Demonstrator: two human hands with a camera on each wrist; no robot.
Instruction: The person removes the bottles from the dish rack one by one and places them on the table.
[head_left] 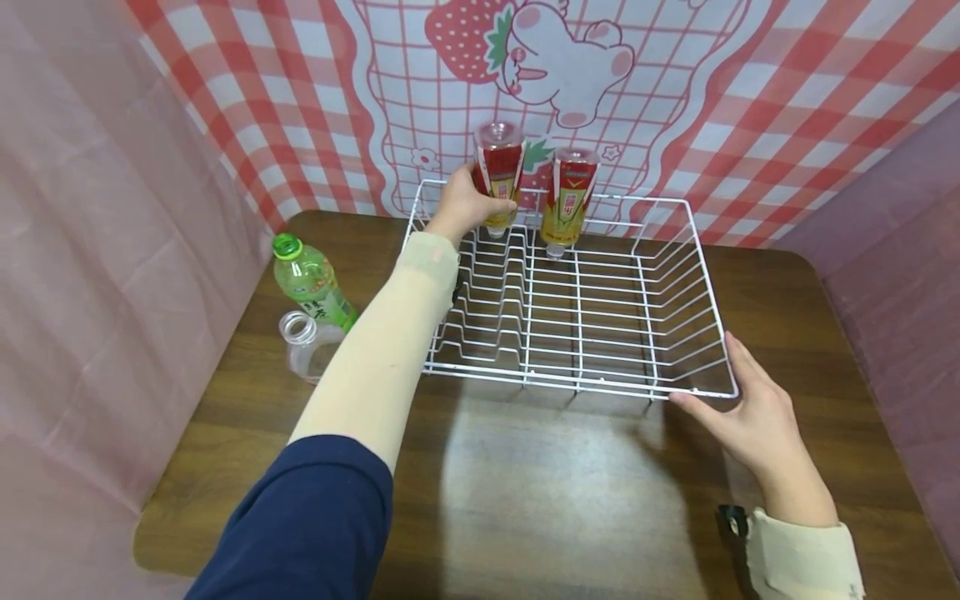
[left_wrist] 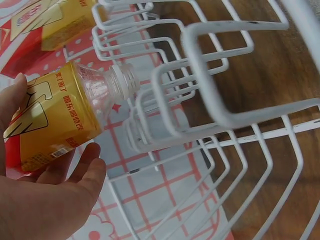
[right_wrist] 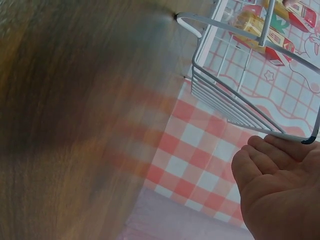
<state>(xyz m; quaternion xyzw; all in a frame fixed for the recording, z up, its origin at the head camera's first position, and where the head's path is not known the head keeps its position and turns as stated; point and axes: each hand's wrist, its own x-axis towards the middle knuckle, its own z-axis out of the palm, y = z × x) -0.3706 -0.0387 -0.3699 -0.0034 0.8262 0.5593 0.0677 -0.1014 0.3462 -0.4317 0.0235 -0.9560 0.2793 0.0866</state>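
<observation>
My left hand holds a clear plastic bottle with a red and gold label, turned neck-down at the back left of the white wire dish rack. Its thumb lies across the front of the label. In the left wrist view the bare bottle neck points toward the rack's wire dividers. A similar bottle stands neck-down in the rack just to the right. At the rack's front right corner, my right hand grips the rim, thumb at the front and fingers along the side.
Left of the rack stand a green bottle with a green cap and a clear uncapped bottle, partly behind my left forearm. A checked cloth with a strawberry print hangs behind the wooden table. Pink curtains flank the sides.
</observation>
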